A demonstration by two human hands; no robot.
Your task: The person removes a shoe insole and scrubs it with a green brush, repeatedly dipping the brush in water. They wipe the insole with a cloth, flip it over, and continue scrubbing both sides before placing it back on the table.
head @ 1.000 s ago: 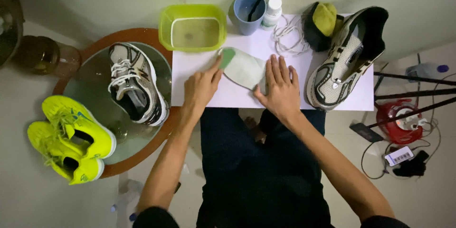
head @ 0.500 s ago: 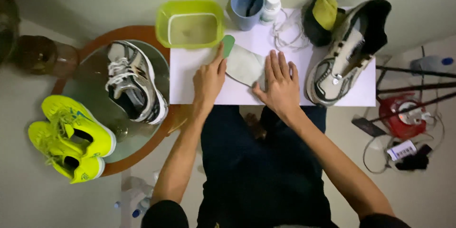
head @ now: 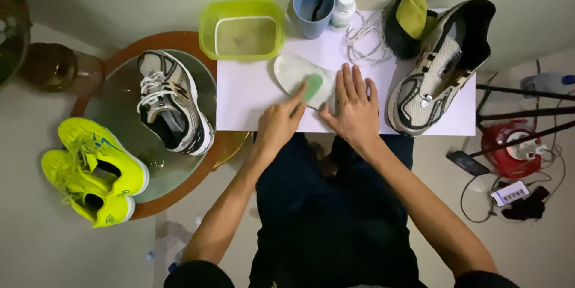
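Pressing down on the white insole (head: 297, 72), the right hand (head: 354, 110) is laid flat with its fingers spread, pinning the near end to the white worktop (head: 251, 96). A small green pad (head: 312, 87) is pinched in the fingertips of the left hand (head: 277, 123) and held against the insole's surface; that grip is closed around the pad. The insole is seen lying slantwise near the middle of the worktop, just in front of the green tub (head: 242, 29) of murky water. A blue cup (head: 311, 8) with a dark brush handle standing in it is placed beside a small white bottle (head: 344, 7). Loose white laces (head: 365, 39) are piled next to a laceless sneaker (head: 440, 66). A second, laced sneaker (head: 172, 102) is set on the round glass table (head: 120, 90), with yellow shoes (head: 93, 171) on the floor beside it.
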